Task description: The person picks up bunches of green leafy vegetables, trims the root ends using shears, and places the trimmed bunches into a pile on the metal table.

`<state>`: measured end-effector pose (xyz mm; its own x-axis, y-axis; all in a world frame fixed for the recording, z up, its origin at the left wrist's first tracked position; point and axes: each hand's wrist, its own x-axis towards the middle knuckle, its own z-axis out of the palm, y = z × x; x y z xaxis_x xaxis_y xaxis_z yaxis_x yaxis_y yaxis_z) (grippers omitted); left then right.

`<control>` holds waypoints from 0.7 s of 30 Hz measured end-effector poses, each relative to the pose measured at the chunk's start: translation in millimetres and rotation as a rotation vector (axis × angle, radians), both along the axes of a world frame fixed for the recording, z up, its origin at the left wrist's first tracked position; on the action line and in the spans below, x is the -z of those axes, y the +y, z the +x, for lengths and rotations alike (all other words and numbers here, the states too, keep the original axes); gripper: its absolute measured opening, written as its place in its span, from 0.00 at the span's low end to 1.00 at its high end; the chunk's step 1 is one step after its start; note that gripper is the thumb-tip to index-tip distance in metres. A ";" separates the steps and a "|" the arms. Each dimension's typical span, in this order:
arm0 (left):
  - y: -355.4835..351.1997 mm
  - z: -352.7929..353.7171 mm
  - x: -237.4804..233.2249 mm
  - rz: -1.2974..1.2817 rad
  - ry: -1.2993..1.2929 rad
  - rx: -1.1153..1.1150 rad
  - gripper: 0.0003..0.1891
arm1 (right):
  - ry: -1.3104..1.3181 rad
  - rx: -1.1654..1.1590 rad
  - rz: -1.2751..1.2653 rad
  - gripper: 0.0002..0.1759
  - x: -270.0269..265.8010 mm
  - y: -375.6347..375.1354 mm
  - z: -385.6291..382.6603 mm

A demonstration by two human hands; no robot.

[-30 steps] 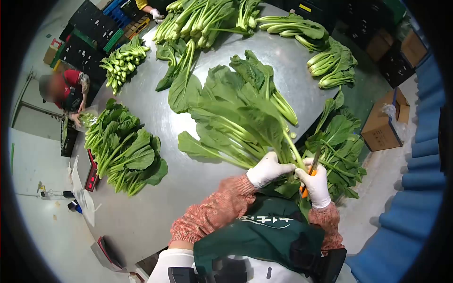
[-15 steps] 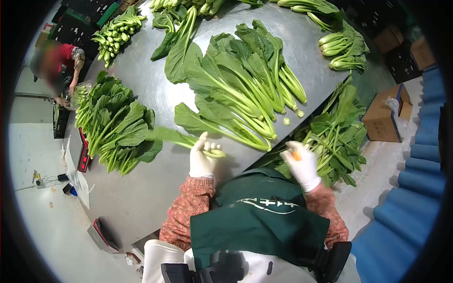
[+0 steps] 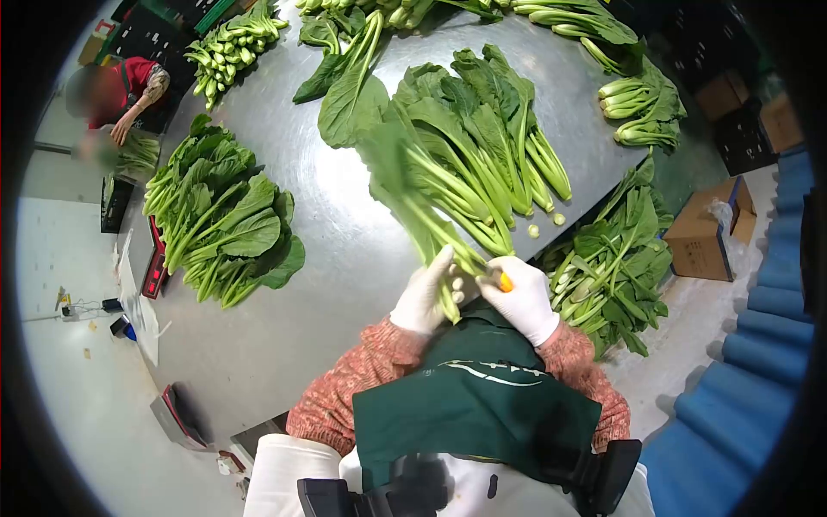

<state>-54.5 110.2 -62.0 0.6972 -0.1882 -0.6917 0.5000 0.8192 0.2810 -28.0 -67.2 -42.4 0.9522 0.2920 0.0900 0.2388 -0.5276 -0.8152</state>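
My left hand (image 3: 424, 297), in a white glove, is closed around the stem of a leafy green stalk (image 3: 424, 234); its leaf end points away from me, over the pile. Beside it, my gloved right hand (image 3: 524, 306) grips a small tool with an orange handle (image 3: 506, 282). The rest of that tool is hidden, so its kind does not show. Both hands are close together at the near table edge, by the stem's cut end. Just beyond them lies a pile of leafy greens (image 3: 469, 142), stems toward me. Two small cut stem ends (image 3: 534, 231) sit beside it.
On the steel table (image 3: 258, 362), another greens pile (image 3: 220, 215) lies left, with more bundles (image 3: 642, 103) along the far side. Loose greens (image 3: 612, 258) are heaped below the right edge, near a cardboard box (image 3: 708, 237). A person in red (image 3: 129, 90) stands far left.
My left hand has moved right with a leafy green stalk, which now points away from me instead of left. My right hand has come in from the right to meet it.
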 end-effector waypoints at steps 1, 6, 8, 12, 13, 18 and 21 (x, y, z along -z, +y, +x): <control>-4.5 8.4 -3.4 0.046 -0.026 0.018 0.12 | -0.137 -0.054 -0.080 0.12 -9.0 -1.0 -0.3; -10.5 26.0 -40.9 -0.033 -0.248 -0.011 0.10 | -0.249 0.069 0.113 0.16 -42.4 -16.2 3.6; -24.0 28.3 -77.9 -0.041 -0.293 -0.126 0.11 | -0.164 0.266 0.267 0.22 -43.9 -23.1 0.1; -35.6 41.8 -92.5 -0.247 -0.249 -0.114 0.14 | -0.374 0.266 0.074 0.19 -46.6 -30.2 7.7; -39.8 43.3 -95.6 -0.297 -0.240 -0.106 0.14 | -0.314 0.291 0.019 0.20 -50.5 -30.1 5.7; -60.7 36.6 -94.4 -0.416 -0.150 -0.124 0.14 | -0.357 0.341 0.037 0.22 -49.4 -32.5 10.4; -67.1 33.4 -89.8 -0.456 -0.110 -0.114 0.14 | -0.305 0.339 0.032 0.21 -42.6 -38.2 6.4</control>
<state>-21.1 43.1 27.9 0.7956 -0.3732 -0.4773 0.3873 0.9191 -0.0731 -21.7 -105.4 0.2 0.9220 -0.0388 0.3851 0.2889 -0.5931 -0.7515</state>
